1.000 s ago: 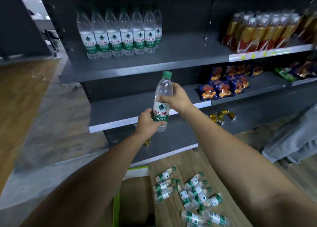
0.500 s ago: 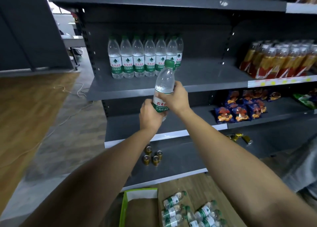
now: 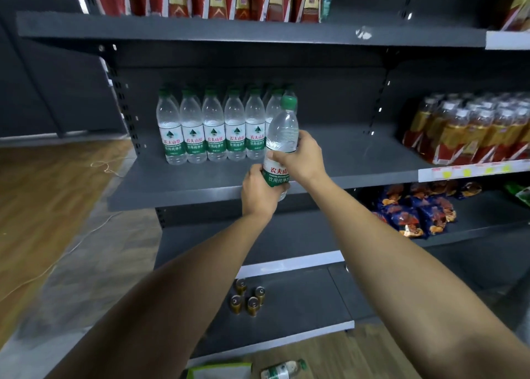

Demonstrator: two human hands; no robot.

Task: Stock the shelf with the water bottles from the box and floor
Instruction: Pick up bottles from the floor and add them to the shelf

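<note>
Both hands on it: left hand (image 3: 259, 190) grips the base, right hand (image 3: 304, 159) the waist of the clear green-capped plastic water bottle (image 3: 279, 146), held upright at the grey metal shelf (image 3: 358, 160) edge. Placing step; next, seat it beside the standing bottle row (image 3: 213, 129).

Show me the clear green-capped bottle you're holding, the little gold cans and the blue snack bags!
Clear green-capped bottle (image 3: 282, 132): head view, its bare upper body.
Little gold cans (image 3: 253, 303): head view, one can's top.
Blue snack bags (image 3: 430, 218): head view, a front bag.
</note>
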